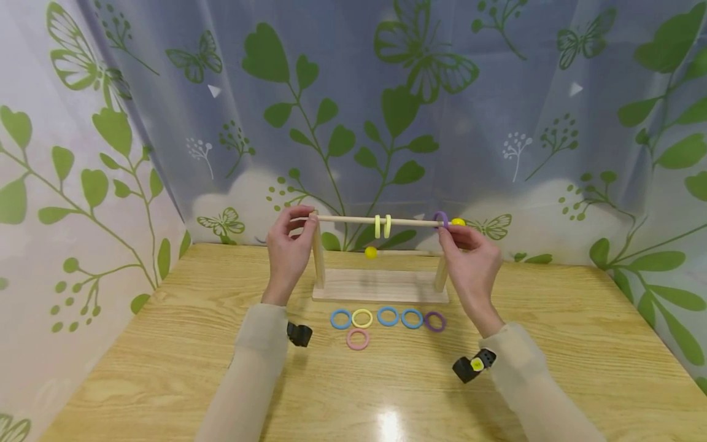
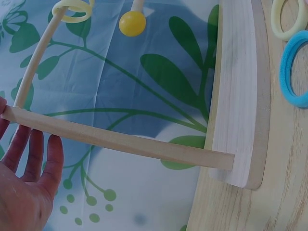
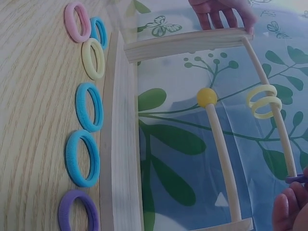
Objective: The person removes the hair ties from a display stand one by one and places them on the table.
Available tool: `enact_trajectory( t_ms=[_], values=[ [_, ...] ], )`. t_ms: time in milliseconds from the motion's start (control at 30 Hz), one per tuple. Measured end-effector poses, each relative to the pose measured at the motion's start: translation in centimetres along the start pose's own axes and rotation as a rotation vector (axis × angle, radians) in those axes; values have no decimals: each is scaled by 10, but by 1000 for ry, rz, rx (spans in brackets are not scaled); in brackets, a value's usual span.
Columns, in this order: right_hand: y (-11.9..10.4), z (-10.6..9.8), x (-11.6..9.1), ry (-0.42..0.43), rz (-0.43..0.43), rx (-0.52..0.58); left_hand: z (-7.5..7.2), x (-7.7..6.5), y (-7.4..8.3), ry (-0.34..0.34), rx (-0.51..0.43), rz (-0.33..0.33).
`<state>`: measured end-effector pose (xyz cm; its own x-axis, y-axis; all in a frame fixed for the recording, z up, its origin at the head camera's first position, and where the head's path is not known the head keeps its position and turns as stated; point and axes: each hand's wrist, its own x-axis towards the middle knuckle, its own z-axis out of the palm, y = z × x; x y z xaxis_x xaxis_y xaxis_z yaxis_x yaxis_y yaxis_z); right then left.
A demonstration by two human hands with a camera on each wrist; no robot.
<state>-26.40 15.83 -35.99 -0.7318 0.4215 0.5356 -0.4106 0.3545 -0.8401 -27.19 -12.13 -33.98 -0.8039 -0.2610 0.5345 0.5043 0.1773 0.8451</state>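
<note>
My left hand (image 1: 289, 242) pinches the top of the left post (image 1: 318, 255) of a wooden stand, where the upper rod (image 1: 353, 219) meets it. Two pale yellow hair ties (image 1: 378, 228) hang side by side near the rod's middle. Toward the rod's right end, my right hand (image 1: 473, 264) pinches a purple hair tie (image 1: 445, 218) that is around the rod. A yellow ball (image 1: 458, 222) caps that end, just past my fingers. Below, another yellow ball (image 3: 207, 97) tips the lower rod (image 3: 224, 159), which joins the right post.
In front of the stand's base (image 1: 381, 285) lie blue hair ties (image 1: 388, 325), a yellow one (image 1: 362, 327), a purple one (image 1: 434, 331) and, nearer, a pink one (image 1: 358, 348). A leaf-patterned curtain (image 1: 342, 92) hangs behind the wooden table (image 1: 353, 393).
</note>
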Motion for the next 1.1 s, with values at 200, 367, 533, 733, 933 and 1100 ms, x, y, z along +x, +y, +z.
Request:
enact_trajectory(
  t_ms=[200,367,533,733,933,1100],
  values=[
    [1,-2,1,4,9,-1,0,0,1,4,1,-2],
    [2,-4,2,13,23,-10,0,0,1,0,6,-3],
    [2,-7,2,15,27,-3,0,0,1,2,11,-4],
    [2,-9,2,9,19,-3,0,0,0,3,14,-7],
    [5,-10,3,23,20,-3,0,0,0,5,18,-4],
    [6,-13,3,34,35,-25,0,0,0,3,18,-3]
  ],
)
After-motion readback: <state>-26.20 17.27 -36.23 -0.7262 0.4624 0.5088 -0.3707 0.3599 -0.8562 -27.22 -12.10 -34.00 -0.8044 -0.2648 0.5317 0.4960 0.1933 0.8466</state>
